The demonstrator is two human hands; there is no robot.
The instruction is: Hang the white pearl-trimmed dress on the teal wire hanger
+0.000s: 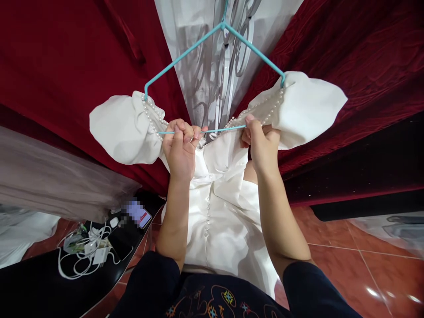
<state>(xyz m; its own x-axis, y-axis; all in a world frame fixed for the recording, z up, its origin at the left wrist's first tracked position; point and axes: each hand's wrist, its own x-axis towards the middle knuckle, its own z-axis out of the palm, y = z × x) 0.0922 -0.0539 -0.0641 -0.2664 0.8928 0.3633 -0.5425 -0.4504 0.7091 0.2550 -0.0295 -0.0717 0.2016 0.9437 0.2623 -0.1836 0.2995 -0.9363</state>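
Observation:
A white dress (pixel 228 212) with puffed sleeves, a pearl-trimmed neckline and a row of small buttons hangs in front of me on a light blue hanger (pixel 188 52). The hanger's lower bar crosses in front of the neckline. My left hand (pixel 181 143) is closed around that bar near the left sleeve. On the right, my right hand (pixel 261 139) pinches dress fabric and the bar beside the right sleeve, its thumb on top; some of its fingers are hidden behind the cloth.
Dark red curtains (pixel 132 53) hang on both sides, with white cloth and several hangers between them. At lower left, a black table (pixel 36 282) bears white cables (pixel 89 247) and a phone (pixel 141 216). The floor (pixel 334 260) is red tile.

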